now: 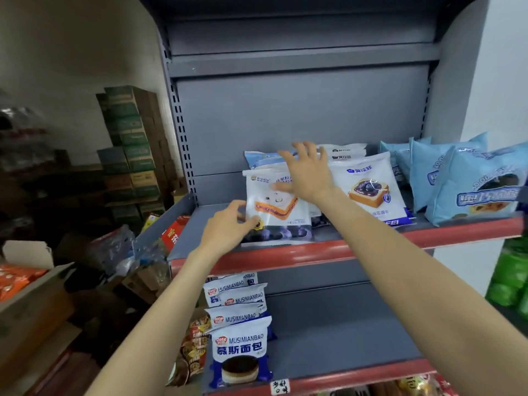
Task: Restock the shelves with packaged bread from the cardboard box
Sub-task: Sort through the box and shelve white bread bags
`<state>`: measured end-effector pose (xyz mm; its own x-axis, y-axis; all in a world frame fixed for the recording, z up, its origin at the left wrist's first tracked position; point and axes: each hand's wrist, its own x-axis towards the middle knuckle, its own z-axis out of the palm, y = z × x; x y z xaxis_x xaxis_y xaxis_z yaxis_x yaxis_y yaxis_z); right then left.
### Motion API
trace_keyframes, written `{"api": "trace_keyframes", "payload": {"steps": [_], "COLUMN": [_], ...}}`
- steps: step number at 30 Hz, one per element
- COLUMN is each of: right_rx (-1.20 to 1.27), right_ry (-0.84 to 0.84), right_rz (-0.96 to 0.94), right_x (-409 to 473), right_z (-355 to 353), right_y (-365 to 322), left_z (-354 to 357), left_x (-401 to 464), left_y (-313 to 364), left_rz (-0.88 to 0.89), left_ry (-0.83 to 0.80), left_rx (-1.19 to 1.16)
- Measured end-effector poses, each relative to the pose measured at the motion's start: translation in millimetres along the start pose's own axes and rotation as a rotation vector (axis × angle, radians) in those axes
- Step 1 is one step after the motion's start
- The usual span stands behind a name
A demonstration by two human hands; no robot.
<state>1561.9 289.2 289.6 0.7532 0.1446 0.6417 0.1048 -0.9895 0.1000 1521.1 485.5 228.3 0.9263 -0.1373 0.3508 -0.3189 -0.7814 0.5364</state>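
As we face the shelf (pixel 328 250), our left hand (pixel 228 224) pinches the upright bread pack (pixel 278 207) at its lower left corner. Our right hand (pixel 307 170) hovers spread over its top right.

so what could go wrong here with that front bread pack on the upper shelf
1. The white sandwich-bread pack stands leaning near the shelf's red front edge; only the left hand pinches its lower corner, so it might tip forward off the shelf.
2. The right hand is spread open over the pack's top; pressing could squash the soft bread.
3. The right forearm passes close to the blueberry toast pack and could nudge it over.
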Motion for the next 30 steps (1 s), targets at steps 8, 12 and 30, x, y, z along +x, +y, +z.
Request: {"api": "trace_keyframes", "payload": {"steps": [8,12,30], "right_rx": [0.544,0.736,0.869], "right_ry": [0.362,0.312,-1.081], "right_rz": [0.125,0.178,0.601], "right_x": [-122,-199,-570], "right_z": [4,-4,162], "right_y": [2,11,187], "left_z": [17,37,367], "left_x": [-23,-58,-308], "left_y": [17,53,45], "left_rz": [0.123,0.397,0.128], "left_ry": [0.391,0.610,-0.398], "left_rx": [0.371,0.252,0.221]}}
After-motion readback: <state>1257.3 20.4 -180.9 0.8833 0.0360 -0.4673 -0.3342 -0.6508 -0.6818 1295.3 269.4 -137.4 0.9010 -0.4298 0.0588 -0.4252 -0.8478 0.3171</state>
